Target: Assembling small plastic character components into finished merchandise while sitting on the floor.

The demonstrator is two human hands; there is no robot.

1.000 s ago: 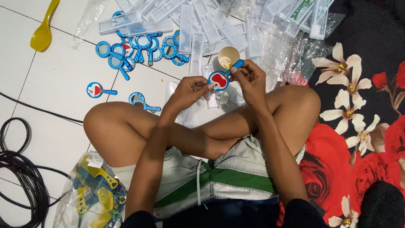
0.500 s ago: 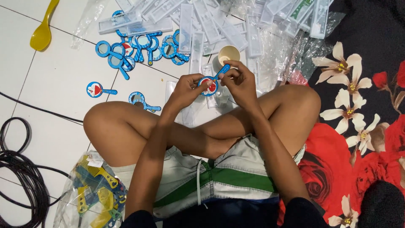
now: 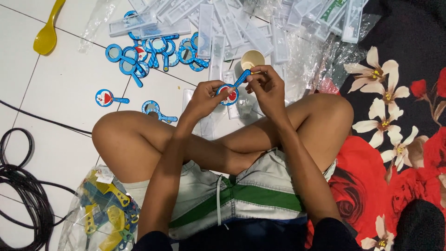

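Head view: both hands holding one blue round toy (image 3: 229, 94).
Left hand (image 3: 204, 98) pinching its disc, right hand (image 3: 267, 86) gripping its handle; blue pile (image 3: 153, 51) and clear sleeves (image 3: 241, 28) lying loose on floor (image 3: 55, 88).

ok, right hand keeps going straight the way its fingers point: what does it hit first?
Likely the small paper cup. The right hand pinches the handle of the blue round toy, fingers pointing up-left toward the cup, just past them. Depth is unclear; the clear plastic sleeves lie beyond.
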